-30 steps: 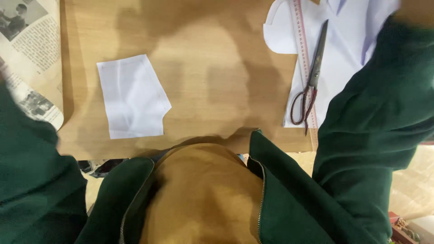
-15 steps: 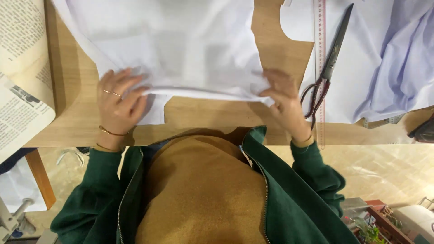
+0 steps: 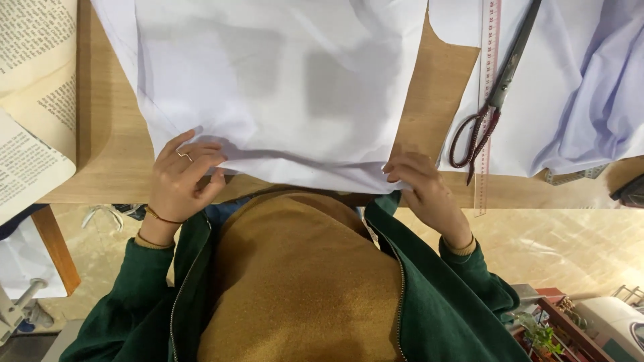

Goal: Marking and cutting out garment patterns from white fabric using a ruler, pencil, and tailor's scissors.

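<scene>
Change: white fabric sheet (image 3: pixel 282 87) now lies lower and flatter than half a second ago.
Left hand (image 3: pixel 182 175): fingers pinch the sheet's near left edge.
Right hand (image 3: pixel 419 184): grips the near right corner.
Fabric: spread on wooden table (image 3: pixel 107 147).
Nearby: scissors (image 3: pixel 493 100) on ruler (image 3: pixel 484 134).

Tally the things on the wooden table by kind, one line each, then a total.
White fabric pieces: 3 – the large sheet under both hands, a flat piece under the scissors, a bunched one at the right
Scissors: 1
Ruler: 1
Newspaper sheets: 2
Total: 7
</scene>
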